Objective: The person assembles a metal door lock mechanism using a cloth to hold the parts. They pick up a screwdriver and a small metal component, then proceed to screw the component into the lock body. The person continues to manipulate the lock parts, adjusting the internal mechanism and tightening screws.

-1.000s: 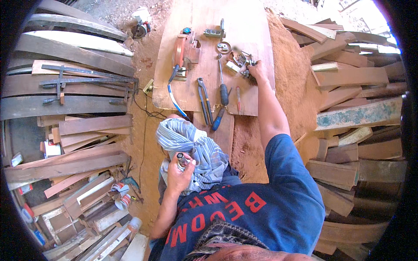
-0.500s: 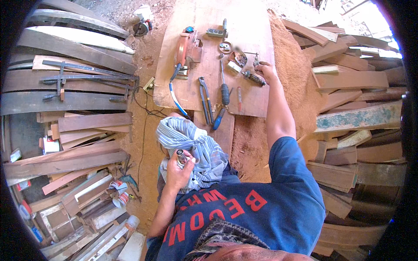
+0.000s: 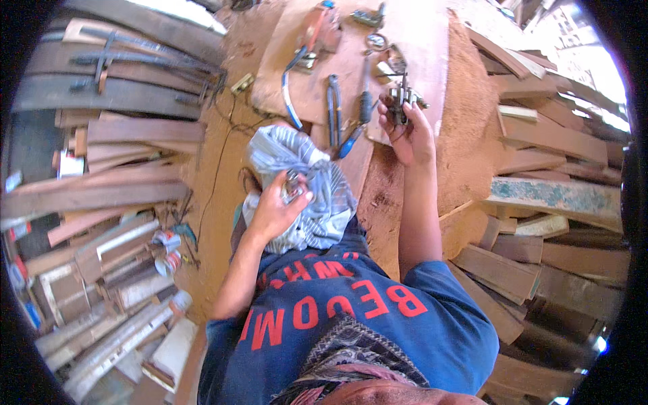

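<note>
My left hand [image 3: 271, 214] is closed around a small, shiny, roundish metal part [image 3: 293, 185], above the striped grey-blue cloth [image 3: 331, 219] draped over my lap. My right hand [image 3: 412, 138] is raised near the edge of the wooden board [image 3: 428, 40]. Its fingers pinch a dark metal piece [image 3: 403, 100] with a thin upright prong; blur hides its exact kind. On the board close by lie pincers [image 3: 333, 101] with dark handles, a screwdriver [image 3: 366, 104] with a dark grip, and a blue-handled tool [image 3: 349, 142].
An orange power tool [image 3: 316, 34] with a blue-and-white cable lies at the board's far left. A metal block [image 3: 368, 17] is beyond. Sawdust [image 3: 469, 101] borders the board. Stacked planks [image 3: 560, 135] stand on the right, with more timber and clamps [image 3: 104, 57] on the left.
My right hand has come back from the board toward me, lifting the dark metal piece. My left hand still holds its part over the cloth. The whole view has shifted.
</note>
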Action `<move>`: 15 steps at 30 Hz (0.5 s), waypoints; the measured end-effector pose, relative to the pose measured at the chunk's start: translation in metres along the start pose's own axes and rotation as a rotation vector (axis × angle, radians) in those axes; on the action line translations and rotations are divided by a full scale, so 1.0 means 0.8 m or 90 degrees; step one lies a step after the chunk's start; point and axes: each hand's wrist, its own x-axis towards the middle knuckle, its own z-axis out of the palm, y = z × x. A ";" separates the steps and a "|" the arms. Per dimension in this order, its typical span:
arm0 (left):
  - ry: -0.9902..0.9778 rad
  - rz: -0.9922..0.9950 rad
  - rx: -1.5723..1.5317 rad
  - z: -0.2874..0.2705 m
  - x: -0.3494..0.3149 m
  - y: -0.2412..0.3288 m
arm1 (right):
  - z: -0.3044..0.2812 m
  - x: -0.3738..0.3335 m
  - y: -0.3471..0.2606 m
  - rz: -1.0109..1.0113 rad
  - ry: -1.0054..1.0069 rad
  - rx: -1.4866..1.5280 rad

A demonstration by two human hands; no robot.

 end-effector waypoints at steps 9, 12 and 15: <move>-0.051 0.081 -0.220 -0.014 -0.009 -0.019 | 0.068 -0.068 0.086 0.065 -0.026 -0.374; -0.042 0.106 -0.189 -0.019 -0.004 -0.017 | 0.084 -0.063 0.079 0.070 -0.058 -0.439; -0.042 0.096 -0.229 -0.018 0.004 -0.025 | 0.118 -0.067 0.084 0.129 -0.025 -0.301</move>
